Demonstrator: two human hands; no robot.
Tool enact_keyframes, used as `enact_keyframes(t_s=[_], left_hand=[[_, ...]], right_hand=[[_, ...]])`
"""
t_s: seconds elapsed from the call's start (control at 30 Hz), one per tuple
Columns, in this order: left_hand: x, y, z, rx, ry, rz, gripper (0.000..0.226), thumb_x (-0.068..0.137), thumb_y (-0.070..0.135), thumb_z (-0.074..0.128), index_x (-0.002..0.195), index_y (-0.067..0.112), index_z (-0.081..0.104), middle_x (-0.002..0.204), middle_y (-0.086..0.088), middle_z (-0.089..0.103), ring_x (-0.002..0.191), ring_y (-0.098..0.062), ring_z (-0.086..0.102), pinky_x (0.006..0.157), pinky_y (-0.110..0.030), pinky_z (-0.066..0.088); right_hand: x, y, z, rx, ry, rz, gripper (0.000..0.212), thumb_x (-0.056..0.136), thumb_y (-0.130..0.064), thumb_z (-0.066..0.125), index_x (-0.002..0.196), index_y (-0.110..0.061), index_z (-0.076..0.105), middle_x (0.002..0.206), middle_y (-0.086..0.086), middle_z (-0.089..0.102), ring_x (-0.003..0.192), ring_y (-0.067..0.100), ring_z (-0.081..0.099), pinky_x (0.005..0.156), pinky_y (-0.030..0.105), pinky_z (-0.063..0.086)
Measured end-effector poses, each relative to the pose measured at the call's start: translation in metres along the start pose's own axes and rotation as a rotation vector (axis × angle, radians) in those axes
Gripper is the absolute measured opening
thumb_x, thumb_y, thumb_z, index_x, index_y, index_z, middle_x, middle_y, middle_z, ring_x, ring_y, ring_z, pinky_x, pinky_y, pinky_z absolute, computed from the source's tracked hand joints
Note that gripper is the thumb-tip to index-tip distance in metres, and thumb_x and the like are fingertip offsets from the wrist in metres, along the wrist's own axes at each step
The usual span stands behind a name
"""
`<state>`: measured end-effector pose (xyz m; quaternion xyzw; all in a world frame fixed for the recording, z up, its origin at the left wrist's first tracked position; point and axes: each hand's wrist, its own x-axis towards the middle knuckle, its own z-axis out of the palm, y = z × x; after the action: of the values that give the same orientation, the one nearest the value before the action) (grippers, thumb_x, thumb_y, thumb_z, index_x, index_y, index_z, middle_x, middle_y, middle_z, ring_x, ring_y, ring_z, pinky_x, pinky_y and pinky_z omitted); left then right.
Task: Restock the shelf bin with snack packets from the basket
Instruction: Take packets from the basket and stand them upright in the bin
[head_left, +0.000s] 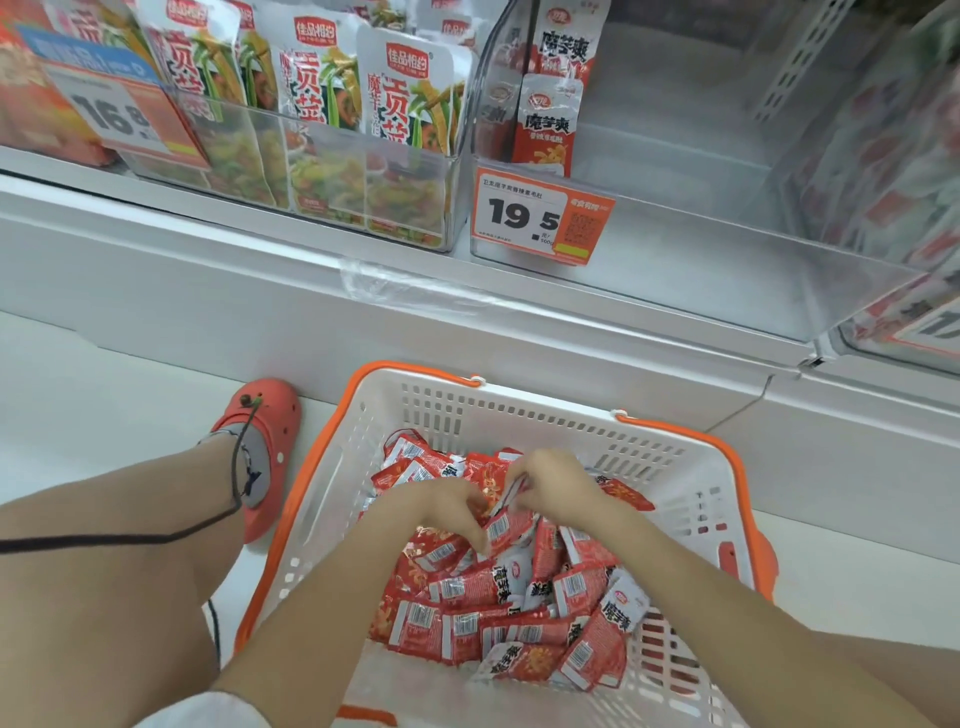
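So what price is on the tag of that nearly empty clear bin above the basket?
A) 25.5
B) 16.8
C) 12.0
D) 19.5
D: the orange and white price tag on the front of the nearly empty clear shelf bin reads 19.5, and only a few red snack packets stand at the bin's left side.

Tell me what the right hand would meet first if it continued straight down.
Probably the red snack packets piled in the basket; the right hand is already among them, though depth is unclear.
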<state>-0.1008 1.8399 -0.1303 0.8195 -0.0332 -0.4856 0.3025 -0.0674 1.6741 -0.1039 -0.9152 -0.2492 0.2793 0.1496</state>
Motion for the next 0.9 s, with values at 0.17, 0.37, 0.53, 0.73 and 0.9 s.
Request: enact_keyframes(t_s=[0.17,0.37,0.53,0.73,0.9], left_hand=[[-0.025,0.022,-0.026,-0.264,-0.166,0.025,0.089,0.079,0.04,0.072,0.15,0.022,0.021,0.156,0.0,0.024,0.142,-0.02,0.024,0.117,-0.039,0.022],[-0.063,0.058,-0.057,-0.342,-0.172,0.239,0.071,0.084,0.037,0.07,0.141,0.034,0.027,0.152,-0.003,0.031,0.138,-0.024,0.032,0.115,-0.045,0.024],[-0.098,0.089,-0.083,-0.243,-0.084,0.294,0.087,0.054,0.049,0.085,0.119,0.013,0.041,0.129,-0.01,0.051,0.122,-0.02,0.049,0.104,-0.029,0.037],[-0.125,0.125,-0.093,-0.466,0.181,0.42,0.055,0.06,0.052,0.075,0.088,0.011,0.05,0.059,0.002,0.051,0.051,-0.01,0.048,0.055,-0.025,0.041],[-0.137,0.134,-0.095,-0.507,0.588,0.403,0.034,0.076,0.057,0.068,0.09,0.026,0.061,0.067,0.017,0.062,0.064,0.0,0.058,0.06,-0.02,0.042]], right_hand=[[-0.018,-0.009,-0.054,0.15,0.031,-0.034,0.019,0.069,-0.009,0.076,0.071,-0.027,0.072,0.065,-0.009,0.067,0.067,0.009,0.063,0.064,0.024,0.049],[-0.044,-0.026,-0.112,0.321,0.169,-0.128,0.026,0.065,-0.003,0.082,0.063,-0.025,0.069,0.071,-0.004,0.07,0.072,0.013,0.065,0.075,0.035,0.054],[-0.076,-0.043,-0.152,0.504,0.235,-0.229,0.023,0.066,0.007,0.08,0.065,-0.012,0.067,0.064,-0.007,0.067,0.063,0.001,0.061,0.066,0.014,0.047],[-0.088,-0.037,-0.17,0.821,0.518,-0.229,0.021,0.071,0.017,0.071,0.075,-0.002,0.062,0.082,0.021,0.07,0.069,0.016,0.069,0.066,0.019,0.054],[-0.094,-0.024,-0.179,0.95,0.652,-0.118,0.028,0.08,0.015,0.063,0.09,-0.011,0.064,0.078,-0.001,0.074,0.073,0.006,0.068,0.072,0.019,0.055]])
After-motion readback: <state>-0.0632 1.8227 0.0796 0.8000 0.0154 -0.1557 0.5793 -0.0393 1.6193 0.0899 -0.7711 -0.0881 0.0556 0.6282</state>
